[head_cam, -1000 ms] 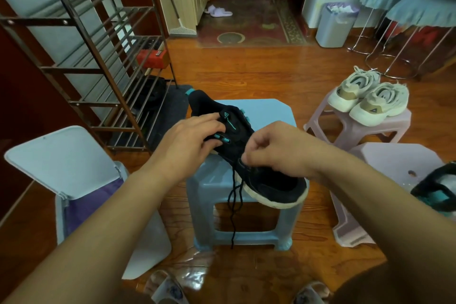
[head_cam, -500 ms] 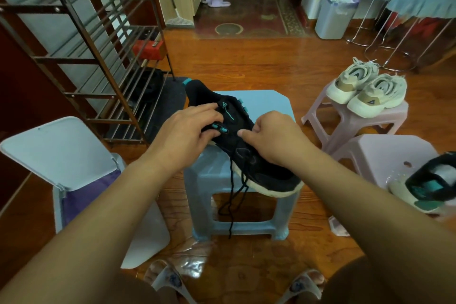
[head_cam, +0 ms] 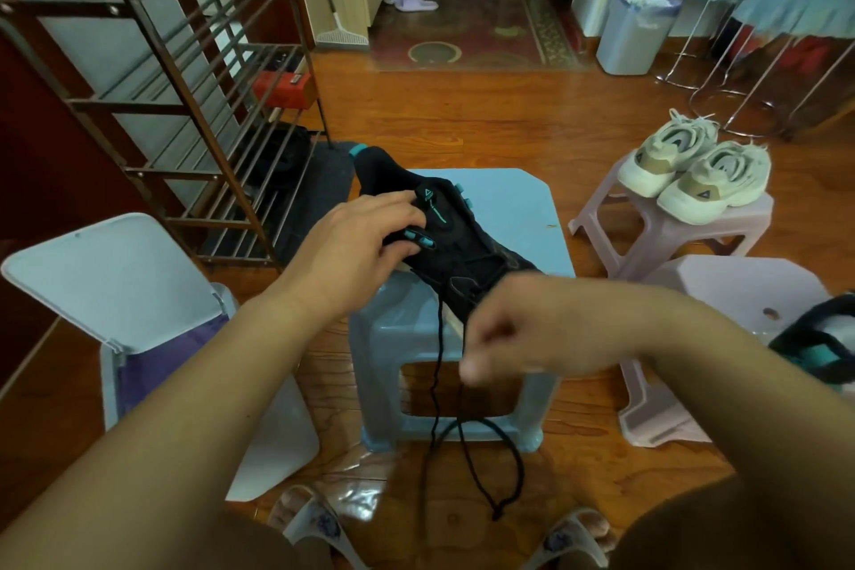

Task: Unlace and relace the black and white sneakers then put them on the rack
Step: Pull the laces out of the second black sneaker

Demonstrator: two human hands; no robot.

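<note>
Pulled back, right hand pinches black lace; left hand grips triangle-logo sneaker.

The sneaker is showing matt black cloth; the stool smooth plastic; the floor is gleaming glossy wood; the rack metal.

The right hand is blurred, so its grip on the black lace cannot be made out, and it hides the toe of the black sneaker. The second sneaker is cut off by the right edge. The left hand covers the sneaker's near side.
</note>
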